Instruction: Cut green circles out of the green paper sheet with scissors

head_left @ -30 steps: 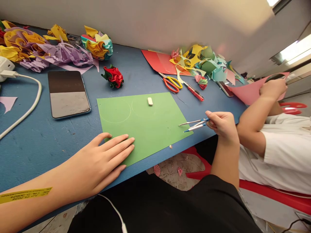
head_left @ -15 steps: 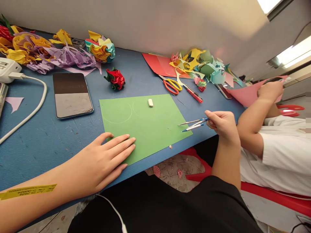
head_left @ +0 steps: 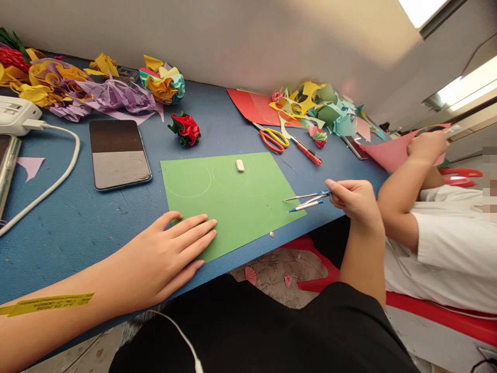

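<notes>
A green paper sheet (head_left: 240, 207) lies on the blue table near its front edge, with faint circle outlines in its upper left part. My left hand (head_left: 174, 254) rests spread on the sheet's lower left corner. A white eraser (head_left: 239, 166) sits near the sheet's top edge. My right hand (head_left: 355, 202) pinches the top of a drawing compass (head_left: 308, 204) that carries a blue and white pen. The compass is held sideways, its tips pointing left over the right side of the sheet.
Behind the sheet are a red paper flower (head_left: 186, 128), orange-handled scissors (head_left: 272, 140), a red cutter (head_left: 308, 153) and colourful paper scraps (head_left: 310, 101). A phone (head_left: 120, 155) and white cable are left. At right, another person's hands (head_left: 427, 145) hold pink paper.
The view has shifted slightly, so the objects on the left sit a little farther right. Both hands keep nearly the same pose, and the compass is still in my right hand.
</notes>
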`<state>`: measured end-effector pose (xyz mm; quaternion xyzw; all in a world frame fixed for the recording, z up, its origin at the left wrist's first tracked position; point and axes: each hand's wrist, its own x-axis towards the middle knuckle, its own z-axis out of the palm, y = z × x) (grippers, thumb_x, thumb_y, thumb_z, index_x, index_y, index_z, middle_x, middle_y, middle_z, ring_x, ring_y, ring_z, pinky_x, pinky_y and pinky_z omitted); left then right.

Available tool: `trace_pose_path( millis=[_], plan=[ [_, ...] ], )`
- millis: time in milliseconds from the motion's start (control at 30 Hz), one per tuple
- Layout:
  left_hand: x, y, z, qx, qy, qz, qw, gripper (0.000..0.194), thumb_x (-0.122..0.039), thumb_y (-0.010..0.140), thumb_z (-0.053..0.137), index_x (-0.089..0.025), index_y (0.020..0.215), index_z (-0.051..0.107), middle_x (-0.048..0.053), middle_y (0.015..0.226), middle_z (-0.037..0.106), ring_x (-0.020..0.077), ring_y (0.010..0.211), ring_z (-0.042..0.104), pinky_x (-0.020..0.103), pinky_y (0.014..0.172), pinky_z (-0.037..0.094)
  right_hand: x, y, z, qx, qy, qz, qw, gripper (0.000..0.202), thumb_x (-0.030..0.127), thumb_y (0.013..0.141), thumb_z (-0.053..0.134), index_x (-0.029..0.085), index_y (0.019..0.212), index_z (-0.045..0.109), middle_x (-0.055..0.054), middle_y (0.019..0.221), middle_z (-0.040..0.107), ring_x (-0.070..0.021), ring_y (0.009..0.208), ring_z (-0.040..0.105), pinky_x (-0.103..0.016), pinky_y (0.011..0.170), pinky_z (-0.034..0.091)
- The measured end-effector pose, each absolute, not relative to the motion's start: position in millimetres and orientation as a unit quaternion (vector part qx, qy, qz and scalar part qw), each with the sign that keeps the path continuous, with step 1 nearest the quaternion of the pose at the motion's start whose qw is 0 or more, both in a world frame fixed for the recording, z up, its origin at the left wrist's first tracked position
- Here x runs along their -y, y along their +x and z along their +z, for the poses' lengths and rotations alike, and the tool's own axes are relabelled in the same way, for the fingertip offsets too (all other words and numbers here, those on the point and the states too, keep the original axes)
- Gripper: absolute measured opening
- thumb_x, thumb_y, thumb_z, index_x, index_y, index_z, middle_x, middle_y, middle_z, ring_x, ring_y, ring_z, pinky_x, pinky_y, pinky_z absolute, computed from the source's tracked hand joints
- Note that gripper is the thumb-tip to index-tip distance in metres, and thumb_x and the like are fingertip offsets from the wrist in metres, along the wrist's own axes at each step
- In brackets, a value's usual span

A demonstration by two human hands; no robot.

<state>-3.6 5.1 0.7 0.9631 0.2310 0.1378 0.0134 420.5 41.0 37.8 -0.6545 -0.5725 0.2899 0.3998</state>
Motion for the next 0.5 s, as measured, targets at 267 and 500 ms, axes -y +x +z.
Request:
trace_pose_path(
  millis=[267,500],
  plan=[
    [-5.1,-5.3,1.0,-0.225,0.965,0.135,0.007,0.039,-0.024,0.096,0.041,-0.015,0.132,0.055,0.009,0.141,0.055,0.0266,0.128,0.052,0.046,0.099,0.035,-36.2,417.2,41.5,0.577,-0.660,0.280,0.391,0.057,0.046,0.079,0.072,0.018,0.043,0.039,0.004,0.042,0.026,-0.0069,0.040,0.023,-0.027,0.042,0.013],
    [-2.7,-3.0,0.5,-0.240,0.958,0.151,0.027,0.039,-0.024,0.097,0.039,-0.015,0.131,0.056,0.009,0.140,0.056,0.0266,0.128,0.052,0.046,0.100,0.034,-36.1,412.4,42.0,0.576,-0.681,0.230,0.389,0.056,0.046,0.080,0.070,0.018,0.043,0.039,0.004,0.043,0.026,-0.0076,0.041,0.023,-0.028,0.042,0.015]
  ],
)
